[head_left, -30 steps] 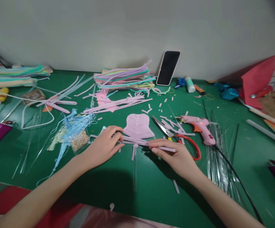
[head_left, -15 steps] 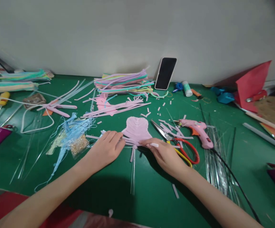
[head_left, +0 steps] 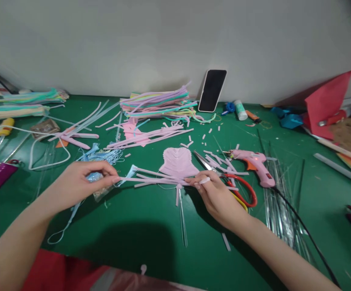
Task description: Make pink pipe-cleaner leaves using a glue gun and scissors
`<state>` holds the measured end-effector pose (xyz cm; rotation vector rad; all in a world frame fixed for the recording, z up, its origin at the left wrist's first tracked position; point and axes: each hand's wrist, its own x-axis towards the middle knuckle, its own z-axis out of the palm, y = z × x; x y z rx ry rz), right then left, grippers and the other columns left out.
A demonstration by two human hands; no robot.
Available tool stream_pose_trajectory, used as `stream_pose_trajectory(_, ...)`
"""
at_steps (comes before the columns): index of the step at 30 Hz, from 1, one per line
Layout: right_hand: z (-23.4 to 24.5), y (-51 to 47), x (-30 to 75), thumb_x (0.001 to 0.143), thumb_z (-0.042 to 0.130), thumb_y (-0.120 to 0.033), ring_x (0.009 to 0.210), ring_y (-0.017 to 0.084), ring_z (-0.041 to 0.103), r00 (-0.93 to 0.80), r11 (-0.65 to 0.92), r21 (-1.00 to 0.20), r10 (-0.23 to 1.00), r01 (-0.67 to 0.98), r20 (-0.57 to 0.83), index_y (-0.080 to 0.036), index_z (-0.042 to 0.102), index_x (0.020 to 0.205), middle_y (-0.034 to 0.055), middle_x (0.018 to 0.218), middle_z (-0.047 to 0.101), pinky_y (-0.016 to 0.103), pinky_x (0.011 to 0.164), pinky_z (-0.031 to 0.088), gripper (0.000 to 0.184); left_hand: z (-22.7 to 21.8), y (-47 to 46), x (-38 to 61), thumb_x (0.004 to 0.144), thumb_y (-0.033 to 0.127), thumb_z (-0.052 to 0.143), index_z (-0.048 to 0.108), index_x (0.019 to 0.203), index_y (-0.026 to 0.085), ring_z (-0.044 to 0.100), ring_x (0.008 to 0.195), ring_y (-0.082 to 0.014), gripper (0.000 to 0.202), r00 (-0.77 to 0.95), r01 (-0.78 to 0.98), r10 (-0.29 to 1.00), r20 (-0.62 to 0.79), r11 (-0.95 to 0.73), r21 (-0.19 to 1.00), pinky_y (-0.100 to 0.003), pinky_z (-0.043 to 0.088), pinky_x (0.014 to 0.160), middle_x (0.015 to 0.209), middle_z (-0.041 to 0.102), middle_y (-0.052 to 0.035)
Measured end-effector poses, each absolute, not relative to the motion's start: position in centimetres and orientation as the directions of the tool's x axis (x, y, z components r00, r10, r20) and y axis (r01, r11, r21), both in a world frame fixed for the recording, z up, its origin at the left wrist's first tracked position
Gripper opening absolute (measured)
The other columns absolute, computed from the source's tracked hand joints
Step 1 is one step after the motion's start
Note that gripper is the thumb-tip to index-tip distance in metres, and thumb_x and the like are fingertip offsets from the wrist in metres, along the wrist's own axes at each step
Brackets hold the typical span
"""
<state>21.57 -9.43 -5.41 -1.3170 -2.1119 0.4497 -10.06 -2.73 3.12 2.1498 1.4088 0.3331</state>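
A small pink bodice-shaped piece [head_left: 177, 162] made of pipe cleaners lies on the green mat [head_left: 151, 238], with a thin clear stick [head_left: 182, 220] pointing toward me from its waist. My left hand [head_left: 81, 184] pinches the left end of a pink pipe cleaner [head_left: 145, 179] that runs across the piece's lower edge. My right hand [head_left: 216, 196] pinches the same band of strips at the waist, just right of the stick. Red-handled scissors [head_left: 230, 182] lie right beside my right hand.
A pink glue gun [head_left: 252, 161] with a black cord [head_left: 305, 234] lies to the right, beside a bundle of clear sticks [head_left: 277, 210]. Piled pastel pipe cleaners [head_left: 159, 103] and a phone [head_left: 212, 90] stand by the wall. A blue tassel and bead bag [head_left: 99, 159] sit left.
My left hand has moved left, drawing a pink pipe cleaner out sideways from the piece. My right hand stayed at the waist. The piece and its stick shifted slightly right.
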Motion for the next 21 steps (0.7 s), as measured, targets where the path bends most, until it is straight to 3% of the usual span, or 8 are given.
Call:
stream_pose_trajectory(3,-5.3,-9.8,21.3,0.095,0.037,-0.016,0.096,0.023,0.062,-0.304,0.426,-0.585,0.904,0.690,0.299,-0.015,0.058,0.100,0.0136,0.098,0.067,0.040,0.082,0.055,0.021,2.8,-3.0,-8.9,0.080,0.045,0.062,0.066,0.072,0.022,0.059,0.063,-0.0155,0.024,0.375,0.691,0.925,-0.058,-0.237,0.682,-0.023,0.045,0.060,0.069,0.067,0.0006)
stream_pose_trajectory(5,-5.3,-10.1,21.3,0.096,0.038,-0.017,0.096,0.022,0.063,-0.276,0.401,-0.616,0.916,0.678,0.292,-0.015,0.060,0.103,0.0123,0.099,0.068,0.040,0.085,0.054,0.023,2.0,-3.1,-8.2,0.082,0.046,0.059,0.065,0.076,0.022,0.058,0.062,-0.0157,0.025,0.358,0.694,0.934,-0.022,-0.250,0.676,-0.025,0.045,0.057,0.072,0.066,-0.0005)
stream_pose_trajectory(7,-5.2,-10.3,21.5,0.095,0.040,-0.019,0.100,0.021,0.063,-0.245,0.371,-0.648,0.928,0.665,0.280,-0.016,0.063,0.104,0.0116,0.104,0.067,0.039,0.088,0.053,0.024,1.0,-3.1,-8.0,0.084,0.048,0.057,0.066,0.088,0.022,0.061,0.071,-0.0182,0.027,0.337,0.751,0.940,0.060,-0.306,0.585,-0.027,0.048,0.061,0.084,0.066,-0.0029)
stream_pose_trajectory(9,-5.0,-10.5,21.9,0.095,0.043,-0.022,0.100,0.021,0.063,-0.222,0.330,-0.675,0.944,0.660,0.244,-0.018,0.066,0.105,0.0107,0.110,0.064,0.037,0.086,0.053,0.025,0.0,-3.1,-7.7,0.083,0.049,0.059,0.065,0.105,0.025,0.061,0.097,-0.0240,0.033,0.435,0.779,0.890,0.135,-0.447,0.441,-0.035,0.051,0.078,0.109,0.063,-0.0065)
stream_pose_trajectory(11,-4.9,-10.5,22.3,0.094,0.045,-0.026,0.094,0.019,0.064,-0.198,0.265,-0.707,0.964,0.656,0.177,-0.022,0.068,0.107,0.0093,0.110,0.062,0.033,0.077,0.055,0.026,-0.8,-3.4,-6.9,0.084,0.049,0.058,0.061,0.119,0.028,0.048,0.122,-0.0291,0.041,0.602,0.720,0.780,0.169,-0.622,0.308,-0.047,0.041,0.100,0.134,0.053,-0.0071)
stream_pose_trajectory(12,-4.9,-10.5,22.5,0.094,0.046,-0.028,0.091,0.019,0.065,-0.187,0.231,-0.724,0.972,0.650,0.142,-0.024,0.069,0.108,0.0086,0.108,0.061,0.032,0.073,0.055,0.027,-1.3,-3.6,-6.2,0.086,0.048,0.056,0.060,0.121,0.028,0.044,0.128,-0.0289,0.041,0.665,0.677,0.726,0.175,-0.685,0.268,-0.049,0.036,0.105,0.137,0.051,-0.0065)
stream_pose_trajectory(16,-4.7,-10.3,23.0,0.093,0.048,-0.033,0.094,0.019,0.064,-0.160,0.132,-0.794,0.986,0.593,0.045,-0.027,0.070,0.105,0.0064,0.108,0.062,0.029,0.071,0.054,0.026,-3.0,-4.2,-2.7,0.093,0.042,0.046,0.058,0.125,0.026,0.043,0.130,-0.0256,0.038,0.788,0.571,0.603,0.122,-0.791,0.221,-0.049,0.033,0.107,0.138,0.052,-0.0077)
stream_pose_trajectory(21,-4.4,-10.2,23.7,0.093,0.048,-0.034,0.094,0.020,0.065,-0.133,0.111,-0.828,0.990,0.550,0.044,-0.022,0.070,0.096,0.0065,0.102,0.067,0.033,0.081,0.054,0.025,-4.1,-4.2,-1.4,0.096,0.036,0.044,0.060,0.122,0.026,0.047,0.127,-0.0243,0.033,0.791,0.569,0.598,0.127,-0.796,0.208,-0.050,0.032,0.107,0.135,0.056,-0.0084)
